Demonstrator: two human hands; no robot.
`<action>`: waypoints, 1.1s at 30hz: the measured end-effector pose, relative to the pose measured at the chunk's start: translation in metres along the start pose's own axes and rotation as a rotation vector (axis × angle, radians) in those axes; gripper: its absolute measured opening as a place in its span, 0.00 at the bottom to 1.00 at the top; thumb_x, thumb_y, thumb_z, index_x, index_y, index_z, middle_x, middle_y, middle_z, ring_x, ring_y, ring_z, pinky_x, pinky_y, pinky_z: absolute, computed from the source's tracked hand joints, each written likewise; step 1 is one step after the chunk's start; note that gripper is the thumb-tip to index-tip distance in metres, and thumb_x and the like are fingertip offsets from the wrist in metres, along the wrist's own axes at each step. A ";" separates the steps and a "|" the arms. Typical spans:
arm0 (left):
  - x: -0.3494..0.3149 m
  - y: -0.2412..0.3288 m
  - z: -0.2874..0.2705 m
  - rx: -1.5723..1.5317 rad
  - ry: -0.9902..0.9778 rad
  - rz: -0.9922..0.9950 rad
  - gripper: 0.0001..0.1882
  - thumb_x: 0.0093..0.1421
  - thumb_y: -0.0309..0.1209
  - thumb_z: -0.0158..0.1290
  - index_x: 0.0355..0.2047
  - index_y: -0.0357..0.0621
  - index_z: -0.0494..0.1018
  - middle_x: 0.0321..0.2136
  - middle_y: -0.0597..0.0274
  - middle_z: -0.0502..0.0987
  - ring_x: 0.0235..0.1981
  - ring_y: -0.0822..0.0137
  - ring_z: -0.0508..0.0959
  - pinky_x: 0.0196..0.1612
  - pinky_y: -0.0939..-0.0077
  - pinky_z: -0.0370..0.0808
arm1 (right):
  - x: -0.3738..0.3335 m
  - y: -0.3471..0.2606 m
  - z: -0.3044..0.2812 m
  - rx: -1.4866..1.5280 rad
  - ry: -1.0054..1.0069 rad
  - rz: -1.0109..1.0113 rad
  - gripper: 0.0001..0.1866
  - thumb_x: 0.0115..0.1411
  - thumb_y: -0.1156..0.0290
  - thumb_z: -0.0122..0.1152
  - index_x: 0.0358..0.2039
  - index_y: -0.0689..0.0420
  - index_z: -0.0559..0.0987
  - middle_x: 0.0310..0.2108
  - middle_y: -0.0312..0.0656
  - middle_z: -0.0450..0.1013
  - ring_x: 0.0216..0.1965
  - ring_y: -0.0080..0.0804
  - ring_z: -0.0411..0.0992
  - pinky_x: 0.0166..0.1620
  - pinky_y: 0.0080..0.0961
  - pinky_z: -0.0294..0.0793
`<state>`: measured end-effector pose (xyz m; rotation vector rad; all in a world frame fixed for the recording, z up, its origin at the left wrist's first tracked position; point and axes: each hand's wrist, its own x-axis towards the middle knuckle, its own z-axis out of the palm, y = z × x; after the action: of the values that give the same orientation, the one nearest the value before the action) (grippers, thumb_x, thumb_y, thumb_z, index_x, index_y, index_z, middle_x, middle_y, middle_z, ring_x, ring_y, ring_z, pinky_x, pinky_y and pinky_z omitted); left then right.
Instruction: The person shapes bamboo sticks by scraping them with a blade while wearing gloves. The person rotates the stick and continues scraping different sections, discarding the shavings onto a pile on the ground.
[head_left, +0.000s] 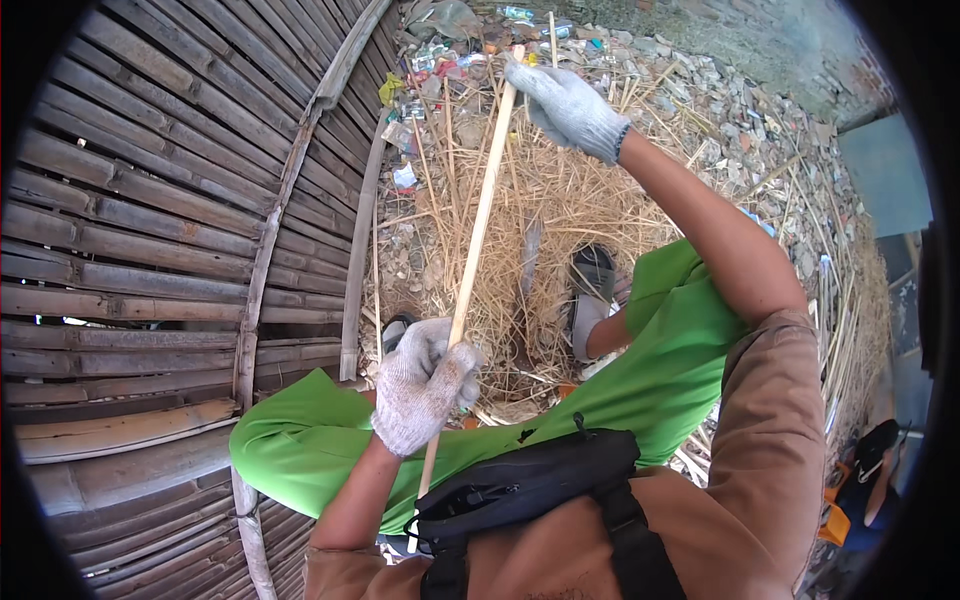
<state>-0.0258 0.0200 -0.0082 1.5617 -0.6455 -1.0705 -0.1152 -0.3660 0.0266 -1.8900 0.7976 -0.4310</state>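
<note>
A long, slim strip [482, 225] of pale, straw-yellow wood or bamboo slants up across the person's front, from beside the black bag [530, 485] at the waist to the ground litter well beyond the knees. It looks straight and flat-faced, narrow for its length, with a light, almost creamy surface along the middle stretch. The tone is fairly even there; toward the lower end, below the left hand [425, 385], it turns a little browner in shade. At the far tip a small orange-pink patch shows, though whether it belongs to the strip or to something behind it I cannot tell.

The left hand, in an off-white knitted glove with brownish smudges, is wrapped around the strip's lower part, thumb laid along it. The right hand [570, 108], in a similar glove with a dark cuff edge, grips near the upper end, its fingertips pinched in on the strip.

Beneath the strip's middle lies a bed of tan shavings [590, 200], much the same colour but duller. Green cloth [660, 365] covers the lap, a dark sandal [592, 268] stands among the shavings, and a wall of weathered bamboo slats [160, 200] rises at left.
</note>
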 end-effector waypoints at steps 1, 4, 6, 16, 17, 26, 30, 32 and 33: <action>0.002 0.002 0.002 0.007 -0.021 -0.027 0.16 0.75 0.24 0.60 0.58 0.32 0.71 0.33 0.56 0.85 0.22 0.76 0.82 0.25 0.78 0.80 | -0.013 -0.008 0.010 0.242 -0.045 0.000 0.34 0.74 0.34 0.60 0.51 0.59 0.79 0.18 0.27 0.64 0.16 0.15 0.63 0.20 0.20 0.63; 0.003 0.001 0.001 -0.024 -0.053 -0.033 0.17 0.76 0.27 0.59 0.59 0.32 0.71 0.36 0.56 0.86 0.23 0.75 0.82 0.26 0.79 0.81 | -0.022 -0.011 0.038 0.322 -0.108 -0.002 0.29 0.74 0.38 0.64 0.45 0.56 0.78 0.19 0.28 0.66 0.17 0.18 0.65 0.20 0.23 0.64; 0.009 0.004 0.000 -0.266 -0.133 -0.004 0.18 0.78 0.32 0.57 0.60 0.32 0.72 0.37 0.55 0.86 0.22 0.74 0.81 0.26 0.79 0.81 | -0.028 -0.016 0.054 0.374 -0.153 0.047 0.29 0.73 0.39 0.65 0.44 0.56 0.77 0.20 0.29 0.67 0.17 0.19 0.65 0.20 0.25 0.64; 0.024 -0.001 -0.006 -0.210 0.036 -0.016 0.18 0.81 0.36 0.54 0.61 0.35 0.72 0.29 0.61 0.81 0.13 0.75 0.72 0.13 0.78 0.69 | -0.064 -0.030 0.090 -0.188 -0.396 -0.285 0.31 0.74 0.42 0.66 0.45 0.65 0.84 0.30 0.41 0.77 0.32 0.32 0.72 0.39 0.39 0.75; 0.025 -0.002 -0.005 -0.195 0.037 -0.010 0.18 0.81 0.37 0.53 0.61 0.35 0.72 0.29 0.61 0.81 0.13 0.75 0.72 0.13 0.78 0.69 | -0.064 -0.030 0.088 -0.182 -0.425 -0.263 0.29 0.75 0.44 0.65 0.45 0.63 0.84 0.29 0.40 0.75 0.32 0.29 0.71 0.39 0.37 0.75; 0.024 0.007 -0.008 -0.427 -0.021 -0.084 0.19 0.80 0.36 0.53 0.61 0.32 0.72 0.30 0.59 0.80 0.13 0.73 0.72 0.12 0.77 0.70 | -0.037 -0.007 0.065 -0.256 -0.038 -0.226 0.30 0.74 0.42 0.61 0.36 0.62 0.79 0.25 0.46 0.74 0.28 0.38 0.73 0.37 0.46 0.74; 0.025 0.005 -0.011 -0.432 -0.017 -0.068 0.19 0.80 0.36 0.53 0.61 0.31 0.72 0.29 0.58 0.80 0.13 0.73 0.72 0.12 0.76 0.70 | -0.061 -0.026 0.080 -0.246 -0.177 -0.195 0.30 0.73 0.42 0.63 0.37 0.63 0.81 0.25 0.47 0.75 0.28 0.38 0.74 0.37 0.44 0.75; 0.027 0.007 -0.008 -0.378 -0.003 -0.079 0.19 0.80 0.35 0.53 0.61 0.31 0.73 0.29 0.57 0.80 0.13 0.72 0.73 0.11 0.76 0.71 | -0.066 -0.028 0.085 -0.199 -0.277 -0.184 0.30 0.73 0.42 0.64 0.38 0.63 0.81 0.25 0.49 0.76 0.28 0.38 0.75 0.37 0.44 0.76; 0.027 0.006 -0.008 -0.377 -0.008 -0.080 0.19 0.80 0.35 0.53 0.61 0.31 0.73 0.29 0.57 0.80 0.13 0.72 0.73 0.11 0.76 0.71 | -0.065 -0.023 0.088 -0.211 -0.323 -0.236 0.29 0.73 0.43 0.65 0.39 0.63 0.81 0.26 0.47 0.73 0.28 0.36 0.72 0.37 0.43 0.74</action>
<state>-0.0059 -0.0007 -0.0102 1.2635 -0.3620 -1.1820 -0.1007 -0.2558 0.0123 -2.1909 0.4196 -0.1796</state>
